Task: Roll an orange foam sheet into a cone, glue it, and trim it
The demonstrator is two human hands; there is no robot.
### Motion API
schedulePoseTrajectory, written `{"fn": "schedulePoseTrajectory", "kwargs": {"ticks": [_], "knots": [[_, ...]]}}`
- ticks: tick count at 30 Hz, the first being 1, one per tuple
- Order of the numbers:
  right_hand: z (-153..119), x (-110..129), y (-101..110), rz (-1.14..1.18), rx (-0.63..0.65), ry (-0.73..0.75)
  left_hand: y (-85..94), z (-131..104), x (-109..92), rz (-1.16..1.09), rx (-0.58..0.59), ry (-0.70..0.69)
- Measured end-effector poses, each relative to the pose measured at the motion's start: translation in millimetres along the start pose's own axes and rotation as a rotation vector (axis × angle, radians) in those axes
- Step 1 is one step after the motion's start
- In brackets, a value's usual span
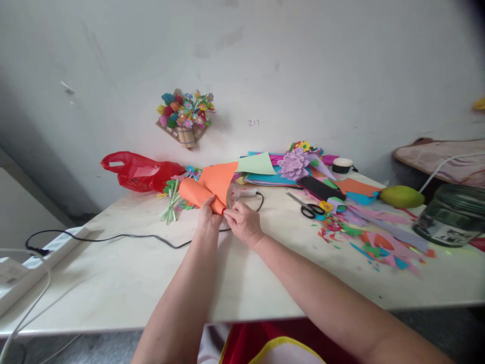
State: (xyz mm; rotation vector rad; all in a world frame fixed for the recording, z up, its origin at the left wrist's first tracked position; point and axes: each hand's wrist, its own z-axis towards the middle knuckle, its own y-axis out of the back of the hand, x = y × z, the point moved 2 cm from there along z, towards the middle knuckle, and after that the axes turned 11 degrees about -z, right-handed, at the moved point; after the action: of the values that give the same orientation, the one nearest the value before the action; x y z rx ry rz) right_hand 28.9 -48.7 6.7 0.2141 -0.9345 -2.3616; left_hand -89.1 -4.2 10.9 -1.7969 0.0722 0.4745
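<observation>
An orange sheet (217,179), partly rolled into a cone, is held up over the white table (151,273). My left hand (209,216) is closed round the lower part of the roll. At the narrow end, the fingers of my right hand (243,222) pinch the orange sheet, next to a small red spot. A light green sheet (257,164) lies behind the orange one. Just behind my right hand is a white tool (244,192) with a black cord. Green strips (172,202) lie left of the roll.
Black scissors (306,206) lie right of my hands, near paper scraps (379,247). A glass jar (452,217) and a yellow-green object (401,196) stand further right. A red bag (144,172) is at the back left. A black cord (132,236) runs to a power strip (56,255).
</observation>
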Motion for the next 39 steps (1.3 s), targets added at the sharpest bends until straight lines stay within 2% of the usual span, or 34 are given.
{"fn": "schedulePoseTrajectory", "kwargs": {"ticks": [3, 5, 13, 17, 20, 23, 30, 39], "knots": [[2.7, -1.4, -3.2, 0.009, -0.018, -0.088, -5.4, -5.7, 6.4, -0.038, -0.017, 0.016], [4.3, -3.0, -3.5, 0.01, -0.027, -0.095, -7.3, -7.9, 9.5, -0.045, -0.018, 0.005], [7.7, -4.9, 2.6, -0.017, -0.002, 0.02, -7.0, -8.0, 12.0, -0.026, -0.033, 0.001], [6.8, -5.3, -3.7, -0.105, 0.093, -0.048, -6.8, -7.9, 13.1, -0.031, -0.046, -0.014], [5.7, -5.9, -8.5, -0.164, 0.211, -0.043, -5.9, -7.9, 14.4, -0.026, -0.081, -0.038], [6.1, -7.7, -9.7, -0.183, 0.268, -0.044, -5.6, -7.3, 16.6, -0.027, -0.09, -0.03], [10.6, -9.6, -13.3, -0.194, 0.316, -0.034, -3.9, -4.4, 20.3, -0.01, -0.151, -0.031], [11.0, -9.2, -16.4, -0.183, 0.299, -0.054, -4.4, -3.5, 25.5, 0.003, -0.164, -0.008]]}}
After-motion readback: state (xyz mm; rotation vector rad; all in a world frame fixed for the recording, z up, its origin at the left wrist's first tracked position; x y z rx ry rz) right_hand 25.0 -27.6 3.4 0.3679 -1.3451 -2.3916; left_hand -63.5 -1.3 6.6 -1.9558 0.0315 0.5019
